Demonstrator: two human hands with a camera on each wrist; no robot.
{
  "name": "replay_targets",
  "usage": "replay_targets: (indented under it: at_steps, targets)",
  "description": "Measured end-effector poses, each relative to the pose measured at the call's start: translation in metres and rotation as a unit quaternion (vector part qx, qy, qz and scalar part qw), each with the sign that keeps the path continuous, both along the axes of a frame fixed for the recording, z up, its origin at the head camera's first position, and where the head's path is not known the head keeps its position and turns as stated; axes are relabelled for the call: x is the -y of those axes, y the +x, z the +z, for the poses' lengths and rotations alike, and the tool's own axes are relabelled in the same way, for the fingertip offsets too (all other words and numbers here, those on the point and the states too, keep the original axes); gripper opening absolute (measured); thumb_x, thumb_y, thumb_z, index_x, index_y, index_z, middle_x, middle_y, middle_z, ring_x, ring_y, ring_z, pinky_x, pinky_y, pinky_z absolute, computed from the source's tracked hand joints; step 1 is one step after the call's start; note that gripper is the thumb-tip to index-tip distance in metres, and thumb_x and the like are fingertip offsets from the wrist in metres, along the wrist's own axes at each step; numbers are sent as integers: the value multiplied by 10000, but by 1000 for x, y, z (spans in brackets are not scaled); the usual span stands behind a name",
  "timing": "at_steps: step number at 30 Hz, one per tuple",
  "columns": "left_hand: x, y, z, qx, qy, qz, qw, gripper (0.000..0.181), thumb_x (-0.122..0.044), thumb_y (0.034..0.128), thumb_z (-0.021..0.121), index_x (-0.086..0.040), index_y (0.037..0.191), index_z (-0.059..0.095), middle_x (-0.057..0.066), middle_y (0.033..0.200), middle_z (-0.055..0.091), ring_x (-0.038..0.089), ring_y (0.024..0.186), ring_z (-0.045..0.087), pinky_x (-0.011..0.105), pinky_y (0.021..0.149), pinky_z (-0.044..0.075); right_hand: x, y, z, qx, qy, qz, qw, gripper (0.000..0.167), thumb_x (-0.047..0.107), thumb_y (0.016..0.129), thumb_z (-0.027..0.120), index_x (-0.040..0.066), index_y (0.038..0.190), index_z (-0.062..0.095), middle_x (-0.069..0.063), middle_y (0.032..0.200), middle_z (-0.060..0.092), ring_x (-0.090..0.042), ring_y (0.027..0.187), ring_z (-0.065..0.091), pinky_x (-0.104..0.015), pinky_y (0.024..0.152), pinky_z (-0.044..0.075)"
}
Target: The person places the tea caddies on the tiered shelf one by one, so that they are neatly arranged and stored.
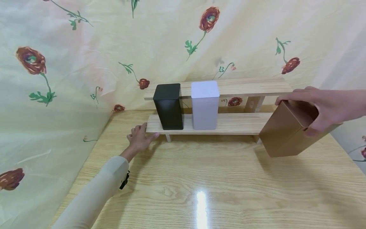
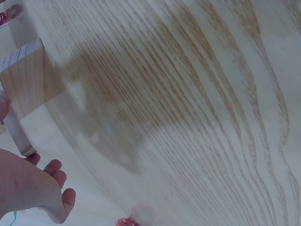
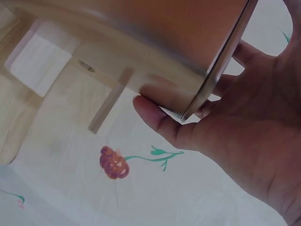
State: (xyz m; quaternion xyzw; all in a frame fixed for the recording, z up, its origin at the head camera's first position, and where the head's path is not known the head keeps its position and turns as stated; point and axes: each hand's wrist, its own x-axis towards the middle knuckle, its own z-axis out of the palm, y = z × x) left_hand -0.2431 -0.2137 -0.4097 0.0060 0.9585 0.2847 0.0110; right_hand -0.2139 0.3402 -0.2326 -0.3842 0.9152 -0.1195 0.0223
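Observation:
My right hand (image 1: 323,106) grips a copper-coloured rectangular canister (image 1: 288,133) by its top end, thumb on one side and fingers on the other. The canister is tilted and off the shelf, at the right end of a two-tier wooden shelf rack (image 1: 243,123). In the right wrist view, the thumb lies along the shiny canister (image 3: 164,52). At the rack's left end my left hand (image 1: 139,139) holds the end of the lower board, thumb at the front. The left wrist view shows the board end (image 2: 21,129) between thumb and fingers.
A black canister (image 1: 169,108) and a white canister (image 1: 205,108) stand upright side by side on the lower board, left of its middle. The upper board (image 1: 251,86) runs behind them. Flower-printed cloth (image 1: 160,38) hangs around the wood-grain table (image 1: 177,171).

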Motion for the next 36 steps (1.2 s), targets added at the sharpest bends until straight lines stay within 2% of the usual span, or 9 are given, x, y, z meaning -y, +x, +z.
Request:
replay_targets:
  at_steps: [3, 7, 9, 12, 15, 21, 28, 32, 36]
  targets:
    - [0, 0, -1, -19, -10, -10, 10000, 867, -573, 897, 571, -57, 1510, 241, 246, 1392, 319, 388, 1221, 251, 573, 947, 137, 6, -5, 7, 407, -43, -48, 9991, 1001, 70, 518, 886, 229, 1391, 421, 80, 980, 458, -56, 842, 360, -234, 576, 363]
    - [1, 0, -1, -57, -37, -12, 10000, 867, -575, 901, 564, -49, 1509, 239, 253, 1396, 318, 394, 1220, 255, 582, 945, 136, 17, -17, 17, 795, -268, 336, 9959, 878, 39, 563, 873, 221, 1317, 461, 78, 776, 466, -82, 680, 446, -234, 565, 375]
    - [1, 1, -1, -54, -63, 10, 10000, 866, -579, 900, 562, -51, 1508, 244, 253, 1394, 321, 395, 1220, 257, 581, 946, 138, 23, -23, 21, 928, -261, 357, 9947, 835, 45, 595, 867, 223, 1305, 465, 76, 729, 463, -92, 653, 453, -241, 563, 377]
    - [2, 1, -1, -27, -79, 1, 10000, 870, -579, 899, 563, -45, 1508, 243, 258, 1394, 321, 397, 1221, 256, 583, 943, 141, 30, -31, 25, 1249, -208, 90, 9919, 833, 86, 645, 857, 236, 1344, 430, 14, 772, 471, -110, 680, 456, -257, 573, 388]
    - [2, 2, -2, -16, -62, 4, 10000, 871, -583, 898, 562, -53, 1511, 241, 254, 1399, 320, 393, 1222, 256, 577, 943, 141, 34, -40, 27, 1386, -200, -65, 9901, 864, 128, 675, 854, 209, 1397, 388, -43, 819, 471, -135, 708, 461, -270, 609, 395]
    - [1, 1, -3, -35, -59, -49, 10000, 877, -586, 894, 564, -58, 1513, 236, 254, 1403, 319, 391, 1221, 260, 573, 937, 144, 42, -56, 27, 1540, -167, -75, 9879, 865, 155, 703, 832, 94, 1423, 356, -50, 805, 502, -153, 707, 495, -255, 689, 401]
    - [1, 0, -2, -57, -79, -33, 9999, 873, -583, 892, 570, -57, 1510, 247, 247, 1380, 331, 383, 1211, 258, 555, 926, 152, 61, -73, 28, 1922, -101, -200, 9811, 770, 178, 735, 818, 90, 1361, 380, -68, 771, 533, -208, 660, 517, -256, 745, 405]
    - [2, -1, -3, -58, -74, -26, 10000, 875, -588, 892, 567, -64, 1513, 242, 247, 1390, 328, 388, 1222, 255, 557, 929, 153, 69, -82, 28, 2246, -140, -235, 9741, 720, 167, 747, 808, 78, 1314, 373, -113, 782, 516, -189, 539, 474, -307, 597, 440]
    - [4, -3, -4, -34, -57, -21, 10000, 864, -589, 893, 566, -75, 1512, 249, 239, 1386, 331, 382, 1214, 259, 552, 931, 145, 75, -89, 28, 2351, -24, -445, 9709, 762, 182, 752, 806, 88, 1354, 348, -110, 817, 505, -174, 585, 481, -302, 613, 434]
